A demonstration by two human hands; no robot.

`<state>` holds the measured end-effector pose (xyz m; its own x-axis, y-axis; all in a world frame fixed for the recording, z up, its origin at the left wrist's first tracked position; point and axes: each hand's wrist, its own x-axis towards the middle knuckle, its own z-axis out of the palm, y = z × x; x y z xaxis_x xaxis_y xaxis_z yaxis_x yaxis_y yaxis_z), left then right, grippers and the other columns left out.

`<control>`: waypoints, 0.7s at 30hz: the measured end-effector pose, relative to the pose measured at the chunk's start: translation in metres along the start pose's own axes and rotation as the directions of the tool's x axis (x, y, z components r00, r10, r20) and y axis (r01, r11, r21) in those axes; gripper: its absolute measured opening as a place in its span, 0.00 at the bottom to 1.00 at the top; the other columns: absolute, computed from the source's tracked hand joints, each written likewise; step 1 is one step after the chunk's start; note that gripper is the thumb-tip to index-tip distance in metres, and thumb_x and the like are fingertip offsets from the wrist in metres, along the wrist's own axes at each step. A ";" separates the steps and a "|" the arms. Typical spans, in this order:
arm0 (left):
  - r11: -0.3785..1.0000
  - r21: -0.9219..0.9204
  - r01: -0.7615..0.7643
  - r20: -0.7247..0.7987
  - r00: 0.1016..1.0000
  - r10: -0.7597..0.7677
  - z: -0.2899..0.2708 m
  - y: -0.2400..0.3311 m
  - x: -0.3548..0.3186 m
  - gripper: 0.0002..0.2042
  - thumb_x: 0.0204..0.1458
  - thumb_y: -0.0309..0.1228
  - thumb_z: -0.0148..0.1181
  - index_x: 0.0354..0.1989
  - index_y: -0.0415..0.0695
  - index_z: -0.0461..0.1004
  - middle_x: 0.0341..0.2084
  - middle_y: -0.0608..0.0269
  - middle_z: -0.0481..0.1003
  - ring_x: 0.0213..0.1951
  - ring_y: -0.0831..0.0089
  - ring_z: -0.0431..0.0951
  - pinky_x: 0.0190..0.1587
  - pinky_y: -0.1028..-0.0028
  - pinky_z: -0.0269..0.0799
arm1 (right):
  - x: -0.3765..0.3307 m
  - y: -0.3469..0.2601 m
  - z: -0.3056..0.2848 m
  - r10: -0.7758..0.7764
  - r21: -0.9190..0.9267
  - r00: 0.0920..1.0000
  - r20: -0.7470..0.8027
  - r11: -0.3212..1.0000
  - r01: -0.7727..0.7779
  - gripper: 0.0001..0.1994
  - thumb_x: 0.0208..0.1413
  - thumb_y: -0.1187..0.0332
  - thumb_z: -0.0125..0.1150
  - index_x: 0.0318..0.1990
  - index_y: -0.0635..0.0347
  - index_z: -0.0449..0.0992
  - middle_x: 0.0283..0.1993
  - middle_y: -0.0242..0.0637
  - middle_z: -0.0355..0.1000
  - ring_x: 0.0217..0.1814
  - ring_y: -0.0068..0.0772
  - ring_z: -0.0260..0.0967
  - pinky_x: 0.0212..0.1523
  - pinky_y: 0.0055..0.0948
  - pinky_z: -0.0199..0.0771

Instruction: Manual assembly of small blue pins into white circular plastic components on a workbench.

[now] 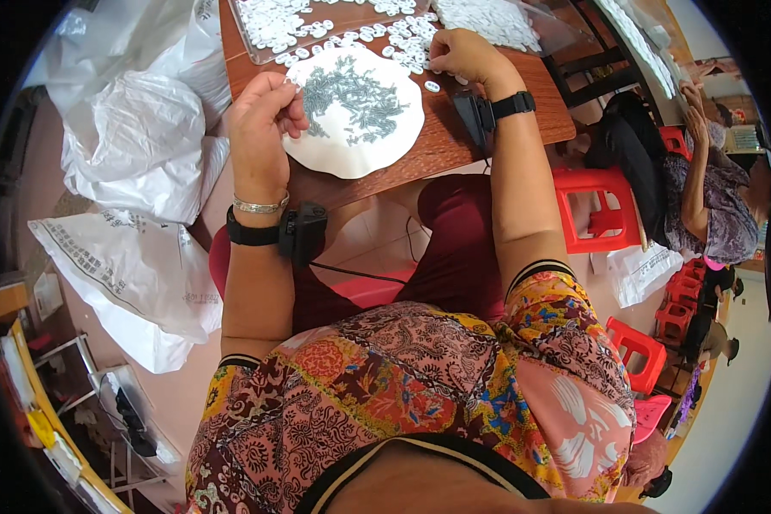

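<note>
A white plate with a wavy rim (351,163) lies on the wooden table, with many small grey metal pins, perhaps screws, (360,101) spread over it. My left hand (261,116) is at the plate's left edge, thumb and fingers pinched together; a tiny whitish bit shows at the fingertips, too small to name. Beyond the plate lie loose white oval pieces (411,38) with dark marks. My right hand (471,60) is over the right end of these pieces, fingers bent down and closed; whatever they grip is hidden. One white oval piece (432,86) sits apart, between plate and right wrist.
A clear shallow tray (261,56) holding more white pieces stands at the far left, and a clear bag of white pieces (488,24) at the far right. White sacks (128,146) crowd the left floor. Red stools (595,210) and a seated person (711,188) are at right.
</note>
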<state>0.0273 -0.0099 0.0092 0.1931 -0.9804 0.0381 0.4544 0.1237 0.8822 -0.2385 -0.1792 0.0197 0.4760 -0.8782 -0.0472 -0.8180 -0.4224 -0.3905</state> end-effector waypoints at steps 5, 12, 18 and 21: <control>1.000 0.004 0.012 -0.012 1.000 -0.012 0.004 0.000 0.000 0.05 0.51 0.28 0.50 0.26 0.41 0.69 0.17 0.68 0.68 0.19 0.81 0.67 0.23 0.83 0.59 | -0.004 0.000 -0.011 -0.015 0.312 1.000 0.024 0.950 0.007 0.08 0.46 0.71 0.63 0.35 0.60 0.78 0.26 0.32 0.74 0.26 0.24 0.69 0.25 0.25 0.67; 1.000 -0.002 0.005 0.015 1.000 -0.005 0.007 0.000 -0.002 0.05 0.50 0.28 0.50 0.26 0.41 0.69 0.18 0.68 0.68 0.19 0.81 0.66 0.23 0.83 0.58 | -0.012 -0.019 -0.018 -0.071 0.553 0.997 0.042 0.832 0.036 0.06 0.54 0.72 0.58 0.39 0.62 0.75 0.29 0.26 0.70 0.30 0.15 0.65 0.30 0.17 0.66; 1.000 0.009 0.000 0.010 1.000 0.000 0.011 -0.003 -0.006 0.05 0.50 0.28 0.50 0.26 0.41 0.69 0.18 0.68 0.69 0.19 0.81 0.67 0.23 0.83 0.58 | -0.011 -0.046 -0.012 -0.214 0.681 0.976 0.050 0.722 0.123 0.09 0.55 0.69 0.59 0.42 0.60 0.74 0.32 0.27 0.72 0.31 0.15 0.66 0.33 0.15 0.68; 1.000 0.013 0.018 -0.002 1.000 -0.018 0.019 -0.001 -0.011 0.05 0.50 0.28 0.51 0.26 0.41 0.70 0.17 0.69 0.69 0.19 0.82 0.67 0.23 0.83 0.58 | -0.020 -0.079 -0.010 -0.245 0.738 0.967 0.067 0.664 0.118 0.10 0.54 0.69 0.60 0.42 0.61 0.75 0.32 0.28 0.73 0.31 0.15 0.67 0.35 0.15 0.68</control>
<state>0.0081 -0.0025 0.0167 0.1860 -0.9823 0.0210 0.4468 0.1036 0.8886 -0.1865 -0.1306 0.0602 0.6824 -0.7309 -0.0111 -0.2489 -0.2182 -0.9436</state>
